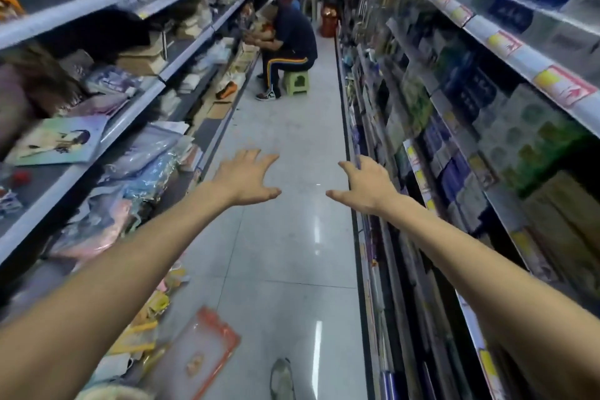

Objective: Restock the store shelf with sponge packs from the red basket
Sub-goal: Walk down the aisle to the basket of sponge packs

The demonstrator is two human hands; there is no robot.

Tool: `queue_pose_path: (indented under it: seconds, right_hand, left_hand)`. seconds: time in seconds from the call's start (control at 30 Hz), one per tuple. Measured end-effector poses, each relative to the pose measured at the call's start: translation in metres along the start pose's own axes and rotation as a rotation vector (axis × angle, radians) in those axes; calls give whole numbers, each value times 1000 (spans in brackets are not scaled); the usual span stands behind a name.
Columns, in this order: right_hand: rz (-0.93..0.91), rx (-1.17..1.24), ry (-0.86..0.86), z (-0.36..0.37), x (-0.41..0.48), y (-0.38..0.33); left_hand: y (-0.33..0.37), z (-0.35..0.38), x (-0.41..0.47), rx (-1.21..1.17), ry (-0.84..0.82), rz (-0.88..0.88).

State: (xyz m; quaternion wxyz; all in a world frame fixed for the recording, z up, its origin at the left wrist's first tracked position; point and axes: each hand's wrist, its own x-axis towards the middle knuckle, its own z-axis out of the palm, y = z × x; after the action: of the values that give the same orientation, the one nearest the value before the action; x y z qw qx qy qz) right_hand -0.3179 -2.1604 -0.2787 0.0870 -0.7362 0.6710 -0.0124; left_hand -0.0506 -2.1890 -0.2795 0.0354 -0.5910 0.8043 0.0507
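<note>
Both my arms stretch forward over the aisle floor. My left hand (pixel 248 177) has its fingers spread and holds nothing. My right hand (pixel 365 185) is also spread and holds nothing, close to the edge of the right shelf (pixel 506 45). That shelf is stacked with packaged goods (pixel 526 140), blurred by motion. No red basket and no sponge pack can be told apart in this view.
A person (pixel 287 39) sits on a small green stool (pixel 295 81) further down the aisle, at the left shelf (pixel 130 117). Bags and a red-edged flat pack (pixel 201 354) stick out low on the left. A red container (pixel 329 21) stands at the aisle's far end. My shoe (pixel 281 378) shows below.
</note>
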Motion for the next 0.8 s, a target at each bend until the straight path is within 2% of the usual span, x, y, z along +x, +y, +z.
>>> queue_pose_path:
  seconds: [0.3, 0.53, 0.8]
  right_hand:
    - [8, 27, -70, 33, 176, 41]
    - [48, 87, -140, 63, 340, 101]
    - [87, 149, -172, 30, 558, 169]
  left_hand:
    - [-41, 34, 175, -149, -54, 24]
    - [-65, 56, 351, -92, -136, 27]
    - [-83, 27, 565, -118, -182, -10]
